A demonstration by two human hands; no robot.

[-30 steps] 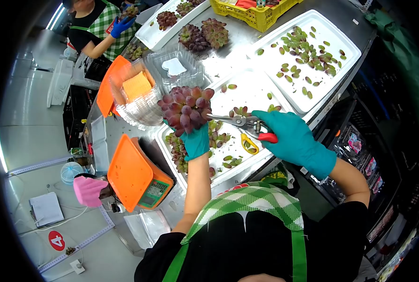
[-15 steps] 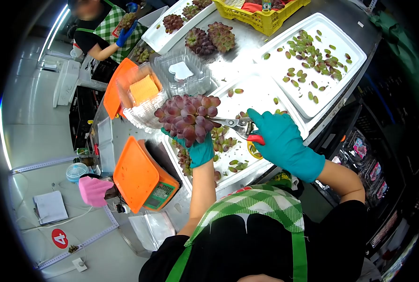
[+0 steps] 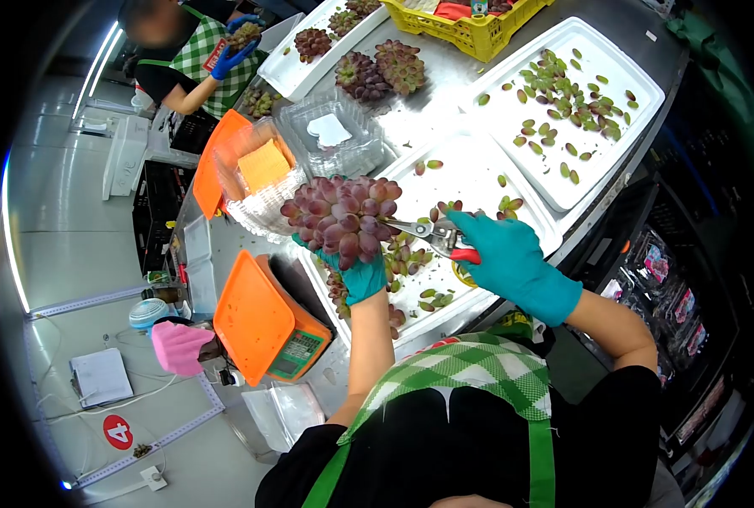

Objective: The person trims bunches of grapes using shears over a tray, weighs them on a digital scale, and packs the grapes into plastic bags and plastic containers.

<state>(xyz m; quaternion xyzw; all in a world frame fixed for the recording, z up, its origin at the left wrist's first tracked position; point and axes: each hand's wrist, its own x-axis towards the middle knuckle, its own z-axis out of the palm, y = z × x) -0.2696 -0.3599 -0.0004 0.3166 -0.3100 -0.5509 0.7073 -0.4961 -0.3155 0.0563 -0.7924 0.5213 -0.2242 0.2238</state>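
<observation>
My left hand (image 3: 361, 278), in a teal glove, holds up a bunch of reddish-purple grapes (image 3: 340, 218); most of its fingers are hidden beneath the fruit. My right hand (image 3: 512, 258), gloved alike, is wrapped round red-handled pruning shears (image 3: 436, 236). Their blade tips reach the right side of the bunch. Below both hands lies a white tray (image 3: 436, 320) with loose grapes (image 3: 434, 299) and small clusters in it. A second white tray (image 3: 555, 199) at the upper right bears many loose green and reddish grapes (image 3: 573, 102).
An orange scale (image 3: 254, 313) stands left of my hands. Clear plastic boxes (image 3: 330, 135) lie beyond them, one lined with an orange pad (image 3: 263, 166). Whole bunches (image 3: 400, 66) and a yellow crate (image 3: 478, 34) sit farther back. A co-worker (image 3: 203, 63) in blue gloves holds a bunch at the upper left.
The view has shifted slightly, moving the scene a little to the right. My hands keep hold of the bunch and the shears, whose tips stay at the bunch's right side.
</observation>
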